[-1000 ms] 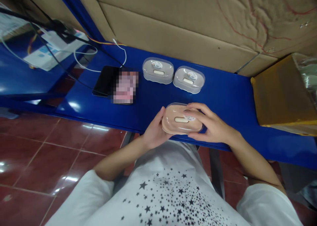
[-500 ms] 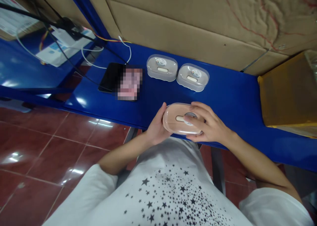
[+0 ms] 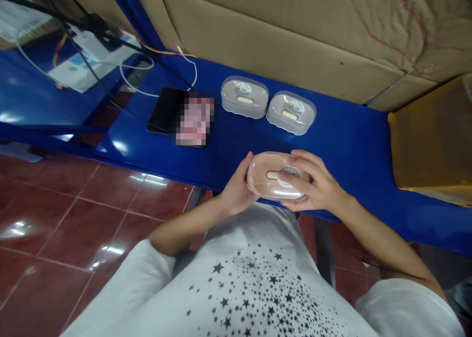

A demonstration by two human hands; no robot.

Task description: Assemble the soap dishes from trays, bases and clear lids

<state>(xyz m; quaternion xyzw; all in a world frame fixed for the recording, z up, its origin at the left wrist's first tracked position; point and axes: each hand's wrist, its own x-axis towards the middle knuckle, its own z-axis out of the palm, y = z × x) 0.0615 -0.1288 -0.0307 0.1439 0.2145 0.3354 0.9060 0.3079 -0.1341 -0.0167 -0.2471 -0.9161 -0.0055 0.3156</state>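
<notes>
An oval plastic box (image 3: 260, 179) with a clear lid, pinkish inside, is held between both hands above the front edge of the blue table. My left hand (image 3: 239, 185) grips its left end, thumb up along the side and the other fingers hidden beneath. Around the right end wraps my right hand (image 3: 319, 182), with fingers across the lid over part of a round label (image 3: 285, 180). A cream oblong piece (image 3: 272, 175) shows in the middle of the lid. Two similar boxes, a left one (image 3: 245, 92) and a right one (image 3: 291, 108), stand side by side farther back.
A dark flat object (image 3: 165, 108) with a blurred-out face lies left on the blue table (image 3: 228, 155). Cables and a white power strip (image 3: 84, 69) are at the far left. Cardboard (image 3: 258, 32) lines the back; a taped carton (image 3: 431, 140) stands at right.
The view has shifted slightly, so the held box and both hands appear a little farther right. The grip on the box looks the same.
</notes>
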